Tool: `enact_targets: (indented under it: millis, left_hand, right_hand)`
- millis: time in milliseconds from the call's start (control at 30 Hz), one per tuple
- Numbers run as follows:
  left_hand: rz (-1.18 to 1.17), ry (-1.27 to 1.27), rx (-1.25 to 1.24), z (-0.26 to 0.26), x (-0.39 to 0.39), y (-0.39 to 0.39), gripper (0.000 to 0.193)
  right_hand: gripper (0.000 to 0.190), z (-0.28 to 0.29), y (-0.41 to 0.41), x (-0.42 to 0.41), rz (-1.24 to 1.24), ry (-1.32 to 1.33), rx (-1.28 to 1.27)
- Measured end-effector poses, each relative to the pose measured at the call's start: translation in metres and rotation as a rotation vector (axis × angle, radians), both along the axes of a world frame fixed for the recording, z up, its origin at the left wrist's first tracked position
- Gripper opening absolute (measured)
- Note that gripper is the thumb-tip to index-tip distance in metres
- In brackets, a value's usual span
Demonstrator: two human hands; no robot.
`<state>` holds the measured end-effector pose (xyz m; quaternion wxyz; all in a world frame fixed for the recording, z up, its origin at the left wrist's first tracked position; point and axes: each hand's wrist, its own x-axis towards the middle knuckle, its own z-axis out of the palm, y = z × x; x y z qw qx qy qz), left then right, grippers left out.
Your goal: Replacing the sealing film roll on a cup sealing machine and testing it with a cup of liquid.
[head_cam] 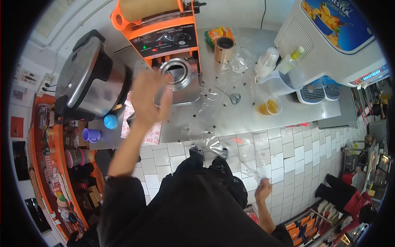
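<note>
My left hand (148, 100), blurred, is raised in front of the cup sealing machine (166, 40). Its thumb is apart from the fingers and nothing shows in its grip. Beside the fingertips is the machine's round metal cup holder (175, 74) on its steel tray, whose opening looks dark. Low at the right, my right hand (263, 189) is closed on clear plastic film (216, 146). The long film strip, marked with small black squares, runs from the steel counter (179, 119) over its front edge to that hand.
Left of the machine stands a large rice cooker (92, 74), near a blue cup (110, 121) and a purple mug (91, 135). Scissors (233, 98), a filled plastic cup (271, 106), a clear pitcher (282, 81) and a drink dispenser (324, 40) stand rightward. Another person (351, 196) is at far right.
</note>
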<state>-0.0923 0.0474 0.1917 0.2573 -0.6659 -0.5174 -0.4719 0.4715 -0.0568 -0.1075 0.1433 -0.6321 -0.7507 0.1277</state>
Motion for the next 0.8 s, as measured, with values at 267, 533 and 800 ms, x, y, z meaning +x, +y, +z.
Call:
enact_targets:
  millis: [267,533,800]
  left_hand:
    - [0.496,-0.403,-0.724,-0.271,0.102,-0.068,0.044]
    - [0.472,-0.524,-0.890,-0.280,0.131,-0.067,0.054]
    - [0.361,-0.832,-0.715,-0.228,0.086,-0.108,0.026]
  right_hand:
    - [0.030,-0.148,-0.059,0.169,-0.786,0.335,-0.290]
    - [0.035,-0.147,0.152,-0.103,0.308,0.017,-0.676]
    - [0.040,-0.126,0.178,-0.188,0.514,-0.211,-0.627]
